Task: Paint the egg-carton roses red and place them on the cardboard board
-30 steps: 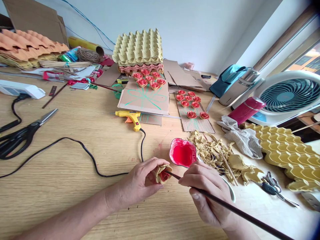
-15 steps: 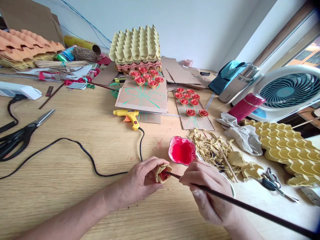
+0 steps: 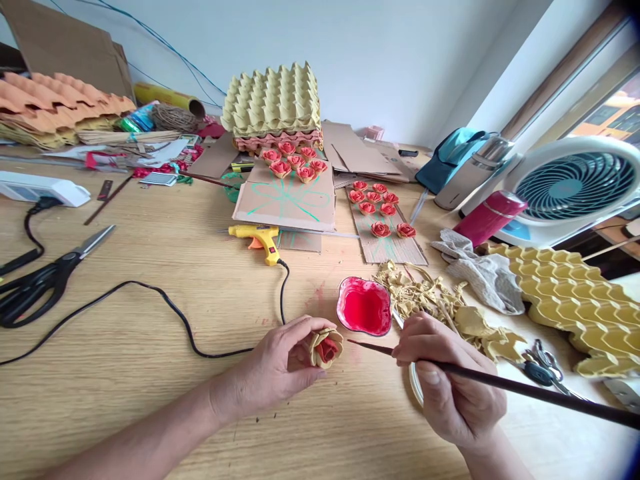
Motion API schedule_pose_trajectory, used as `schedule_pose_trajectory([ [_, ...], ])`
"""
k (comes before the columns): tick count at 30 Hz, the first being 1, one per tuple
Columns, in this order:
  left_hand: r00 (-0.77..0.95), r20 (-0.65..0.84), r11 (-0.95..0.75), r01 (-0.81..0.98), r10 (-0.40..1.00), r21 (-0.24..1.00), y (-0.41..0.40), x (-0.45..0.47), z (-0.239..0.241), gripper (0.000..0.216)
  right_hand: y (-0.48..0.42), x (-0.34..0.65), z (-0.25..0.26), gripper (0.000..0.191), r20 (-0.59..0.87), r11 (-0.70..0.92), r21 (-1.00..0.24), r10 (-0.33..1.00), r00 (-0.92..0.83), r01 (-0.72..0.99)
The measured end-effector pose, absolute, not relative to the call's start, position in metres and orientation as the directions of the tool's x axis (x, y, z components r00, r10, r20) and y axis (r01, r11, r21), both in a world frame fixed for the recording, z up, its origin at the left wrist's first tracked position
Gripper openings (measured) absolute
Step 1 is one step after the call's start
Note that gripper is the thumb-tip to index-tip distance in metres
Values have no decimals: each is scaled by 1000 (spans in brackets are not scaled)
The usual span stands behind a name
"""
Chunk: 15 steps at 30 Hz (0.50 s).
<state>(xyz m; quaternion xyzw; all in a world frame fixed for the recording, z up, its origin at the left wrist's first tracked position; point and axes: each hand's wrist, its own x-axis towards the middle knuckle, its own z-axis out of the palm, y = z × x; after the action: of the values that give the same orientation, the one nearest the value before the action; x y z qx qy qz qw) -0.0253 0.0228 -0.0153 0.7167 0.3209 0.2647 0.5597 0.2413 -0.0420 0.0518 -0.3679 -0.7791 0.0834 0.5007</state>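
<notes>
Between the thumb and fingers of my left hand [image 3: 286,357] is a paper rose [image 3: 326,349], its centre red and its outer petals bare yellowish pulp. My right hand [image 3: 447,380] grips a long dark paintbrush [image 3: 480,378]. The brush tip points left, a short gap away from the rose's petals. Just beyond the two hands stands a small wavy-rimmed bowl [image 3: 341,312] of red paint. Finished-looking red roses [image 3: 381,229] sit on a cardboard piece behind it, and more red roses [image 3: 306,174] rest on another cardboard with green drawn lines.
A yellow glue gun [image 3: 260,238] lies mid-table, its black cord [image 3: 170,305] running left. Black scissors [image 3: 55,280] are at the left. Pulp scraps [image 3: 425,290], keys [image 3: 543,367], a grey cloth [image 3: 483,277] and a yellow egg tray [image 3: 565,293] lie to the right, near a fan [image 3: 575,183].
The brush tip has left the rose's red centre, and my right hand has moved right with it. My left hand holds the rose in nearly the same place.
</notes>
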Motion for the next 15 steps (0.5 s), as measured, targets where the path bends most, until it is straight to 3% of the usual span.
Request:
schedule_pose_trajectory([
  [3, 645, 4, -117, 133, 764, 984, 23, -26, -18, 53, -42, 242, 53, 31, 731, 692, -527, 665, -154, 493],
  [7, 685, -34, 50, -5, 727, 999, 22, -27, -22, 58, -41, 238, 51, 25, 627, 573, -621, 773, -100, 535],
  [11, 727, -39, 130, -70, 685, 989, 19, -27, -25, 56, -38, 224, 50, 14, 531, 505, -593, 831, -167, 628],
  [15, 750, -18, 147, -106, 661, 984, 16, -25, -23, 60, -36, 213, 51, 17, 474, 505, -563, 846, -245, 655],
])
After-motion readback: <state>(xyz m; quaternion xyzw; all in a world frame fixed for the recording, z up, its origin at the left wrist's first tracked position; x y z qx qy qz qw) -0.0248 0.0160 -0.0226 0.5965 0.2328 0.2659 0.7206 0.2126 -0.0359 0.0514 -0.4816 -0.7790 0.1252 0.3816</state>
